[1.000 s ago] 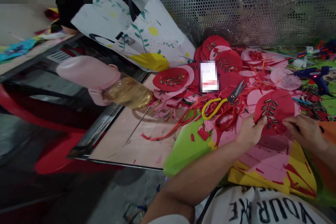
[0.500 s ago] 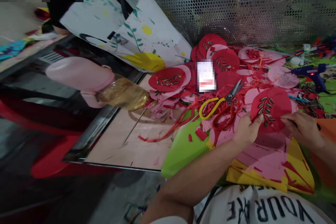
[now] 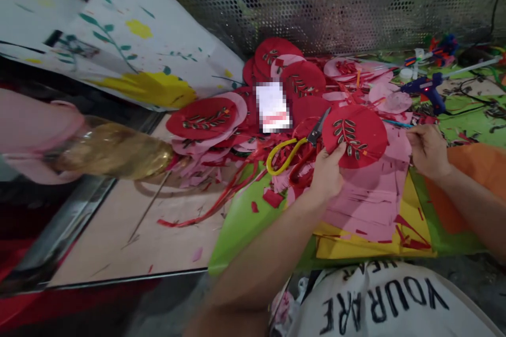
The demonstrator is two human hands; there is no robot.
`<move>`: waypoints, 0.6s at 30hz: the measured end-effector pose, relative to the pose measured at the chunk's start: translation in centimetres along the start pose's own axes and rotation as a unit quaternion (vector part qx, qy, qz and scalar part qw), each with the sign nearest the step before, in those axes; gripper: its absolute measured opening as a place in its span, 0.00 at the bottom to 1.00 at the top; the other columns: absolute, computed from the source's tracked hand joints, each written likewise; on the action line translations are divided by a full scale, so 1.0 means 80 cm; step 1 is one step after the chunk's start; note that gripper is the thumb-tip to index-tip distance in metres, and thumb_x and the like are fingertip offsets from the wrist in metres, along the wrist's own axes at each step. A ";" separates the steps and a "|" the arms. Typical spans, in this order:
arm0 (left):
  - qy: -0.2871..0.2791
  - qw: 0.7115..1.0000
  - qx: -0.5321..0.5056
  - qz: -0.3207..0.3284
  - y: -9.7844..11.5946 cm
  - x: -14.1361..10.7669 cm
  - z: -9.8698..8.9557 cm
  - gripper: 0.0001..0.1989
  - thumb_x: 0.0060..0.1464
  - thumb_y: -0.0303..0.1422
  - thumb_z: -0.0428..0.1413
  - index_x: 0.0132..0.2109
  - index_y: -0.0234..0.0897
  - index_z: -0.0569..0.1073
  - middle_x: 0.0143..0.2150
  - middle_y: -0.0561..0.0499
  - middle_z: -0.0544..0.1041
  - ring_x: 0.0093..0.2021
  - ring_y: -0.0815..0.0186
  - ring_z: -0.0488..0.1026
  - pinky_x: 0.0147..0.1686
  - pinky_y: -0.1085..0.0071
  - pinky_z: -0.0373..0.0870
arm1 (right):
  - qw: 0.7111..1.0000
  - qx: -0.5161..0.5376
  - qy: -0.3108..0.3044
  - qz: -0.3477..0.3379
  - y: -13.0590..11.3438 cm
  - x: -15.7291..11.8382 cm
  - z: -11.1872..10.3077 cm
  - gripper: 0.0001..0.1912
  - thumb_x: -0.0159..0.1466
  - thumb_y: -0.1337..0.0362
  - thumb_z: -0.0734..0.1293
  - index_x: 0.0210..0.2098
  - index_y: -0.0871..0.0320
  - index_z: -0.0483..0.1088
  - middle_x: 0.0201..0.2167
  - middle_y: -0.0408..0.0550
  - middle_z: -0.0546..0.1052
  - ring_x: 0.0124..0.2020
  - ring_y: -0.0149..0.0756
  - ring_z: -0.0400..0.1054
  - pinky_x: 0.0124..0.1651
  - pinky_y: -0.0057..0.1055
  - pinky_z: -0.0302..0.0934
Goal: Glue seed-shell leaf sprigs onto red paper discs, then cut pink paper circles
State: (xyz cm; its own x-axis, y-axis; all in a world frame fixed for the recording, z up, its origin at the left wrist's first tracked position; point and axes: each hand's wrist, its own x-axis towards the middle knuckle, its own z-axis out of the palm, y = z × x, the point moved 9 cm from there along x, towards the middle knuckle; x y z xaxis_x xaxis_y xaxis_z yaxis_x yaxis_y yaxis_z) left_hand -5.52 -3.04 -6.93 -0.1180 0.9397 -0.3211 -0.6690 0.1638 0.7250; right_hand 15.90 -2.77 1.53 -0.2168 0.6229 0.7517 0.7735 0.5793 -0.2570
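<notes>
My left hand (image 3: pixel 328 174) grips a round red paper disc (image 3: pixel 373 131) at its lower left edge, thumb on top. Small dark seed-like pieces form a leafy sprig on the disc. To the right of it, apart from the disc, my right hand (image 3: pixel 429 152) is closed with fingertips pinched. What it holds, if anything, I cannot make out. A thin blue stick (image 3: pixel 397 123) lies by those fingertips. Below the disc is a stack of pink paper sheets (image 3: pixel 367 205) on yellow paper (image 3: pixel 351 247). Scissors (image 3: pixel 288 155) with yellow and red handles lie left of the disc.
More decorated red discs (image 3: pixel 201 118) lie at left and back, around a blurred-out white rectangle (image 3: pixel 272 108). A blue glue gun (image 3: pixel 427 89) lies at back right. A pink-topped bottle (image 3: pixel 114 147) and a floral bag (image 3: pixel 138 63) are at left. Perforated metal (image 3: pixel 316 5) rises behind.
The view has shifted to the right and closer. My right hand has come off the red disc and moved away to its right, while my left hand keeps its hold on the disc.
</notes>
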 end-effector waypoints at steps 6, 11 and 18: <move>-0.017 0.999 0.037 0.019 0.001 -0.002 0.005 0.17 0.30 0.33 0.71 0.32 0.37 0.78 0.30 0.54 0.82 0.37 0.65 0.79 0.45 0.68 0.72 | 1.000 -0.010 0.015 0.023 0.004 0.008 0.000 0.15 0.69 0.54 0.56 0.37 0.52 0.71 0.31 0.50 0.75 0.35 0.43 0.68 0.40 0.42 0.59; -0.100 0.990 0.083 0.050 -0.002 -0.009 0.030 0.16 0.34 0.36 0.70 0.32 0.37 0.78 0.32 0.52 0.82 0.40 0.60 0.79 0.47 0.64 0.73 | 0.997 -0.013 -0.005 -0.074 -0.046 0.006 0.012 0.18 0.70 0.55 0.54 0.37 0.54 0.73 0.32 0.48 0.76 0.38 0.40 0.68 0.44 0.41 0.56; -0.227 0.958 0.145 0.099 -0.006 -0.024 0.060 0.13 0.42 0.37 0.67 0.36 0.37 0.78 0.37 0.49 0.82 0.53 0.53 0.75 0.53 0.58 0.72 | 0.989 -0.070 -0.112 -0.063 -0.065 0.008 0.033 0.16 0.66 0.51 0.61 0.35 0.55 0.73 0.33 0.49 0.74 0.41 0.44 0.65 0.47 0.43 0.52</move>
State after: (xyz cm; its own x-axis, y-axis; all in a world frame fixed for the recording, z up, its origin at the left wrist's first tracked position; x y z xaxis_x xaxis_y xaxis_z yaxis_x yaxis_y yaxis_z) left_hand -1.44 -3.45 -3.72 0.1531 0.9840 0.0908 -0.4268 -0.0170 0.9042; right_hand 10.17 -3.99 1.75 -0.4310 0.6608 0.6144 0.8037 0.5908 -0.0716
